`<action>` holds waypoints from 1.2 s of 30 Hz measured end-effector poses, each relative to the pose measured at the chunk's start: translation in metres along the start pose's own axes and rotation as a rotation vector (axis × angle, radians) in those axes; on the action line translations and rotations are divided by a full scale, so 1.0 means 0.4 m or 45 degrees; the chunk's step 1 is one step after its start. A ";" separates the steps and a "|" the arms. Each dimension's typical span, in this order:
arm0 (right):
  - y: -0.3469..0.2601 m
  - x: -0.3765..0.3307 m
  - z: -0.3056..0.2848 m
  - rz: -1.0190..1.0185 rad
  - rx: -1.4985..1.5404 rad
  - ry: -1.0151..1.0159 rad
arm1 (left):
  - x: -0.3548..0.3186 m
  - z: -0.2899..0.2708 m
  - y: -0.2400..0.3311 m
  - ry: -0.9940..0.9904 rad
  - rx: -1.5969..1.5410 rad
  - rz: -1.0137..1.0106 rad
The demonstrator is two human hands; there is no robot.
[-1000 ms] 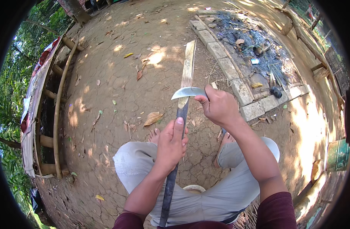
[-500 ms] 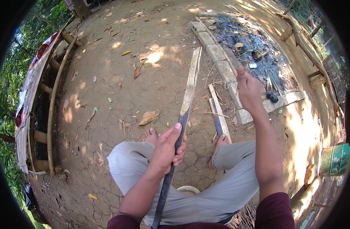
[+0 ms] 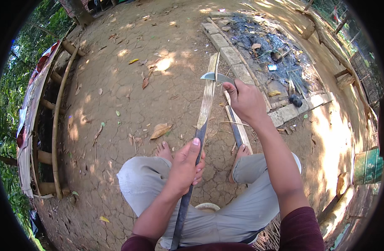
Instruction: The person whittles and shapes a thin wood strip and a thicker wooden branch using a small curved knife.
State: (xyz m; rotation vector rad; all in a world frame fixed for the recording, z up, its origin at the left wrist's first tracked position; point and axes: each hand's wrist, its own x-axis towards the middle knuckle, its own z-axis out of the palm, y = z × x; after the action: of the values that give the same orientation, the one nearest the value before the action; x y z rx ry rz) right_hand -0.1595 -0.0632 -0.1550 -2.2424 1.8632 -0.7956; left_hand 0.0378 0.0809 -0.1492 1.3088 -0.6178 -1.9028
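My left hand [image 3: 185, 166] is closed around the middle of a long wooden strip [image 3: 206, 102], thumb on top. The strip is dark on its lower half and pale, bare wood on its upper half. Its lower end reaches back toward my lap. My right hand [image 3: 247, 101] grips a knife [image 3: 225, 78] with a curved metal blade; the handle is hidden in my fist. Near the strip's far end the blade crosses the wood, and a thin sliver stands slightly apart along the right edge there. Two more strips [image 3: 238, 129] lie on the ground beside my right foot.
A block-edged fire pit [image 3: 230, 55] with ash and burnt scraps lies at the far right. On the left stands a low bamboo bench [image 3: 58, 125]. Dry leaves [image 3: 161, 130] dot the cracked dirt. A green container [image 3: 367, 166] sits at the right edge.
My right hand has moved left and toward me from beside the fire pit, bringing the blade onto the strip's far end. The left hand keeps its hold, nearly unmoved.
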 end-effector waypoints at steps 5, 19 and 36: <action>0.017 -0.001 0.000 0.150 0.184 -0.180 | 0.020 0.001 -0.008 0.000 0.010 0.013; 0.025 0.020 -0.038 0.027 -0.110 -0.024 | 0.020 0.006 0.006 0.008 0.099 -0.007; -0.307 -0.059 0.163 0.333 1.382 0.107 | -0.093 -0.139 0.116 0.200 0.236 0.350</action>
State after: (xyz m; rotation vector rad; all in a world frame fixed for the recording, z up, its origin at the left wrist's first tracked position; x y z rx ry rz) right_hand -0.0239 -0.0273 -0.1676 -1.2672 1.1935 -1.3945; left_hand 0.1115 0.0826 -0.1140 1.3939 -0.8605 -1.5346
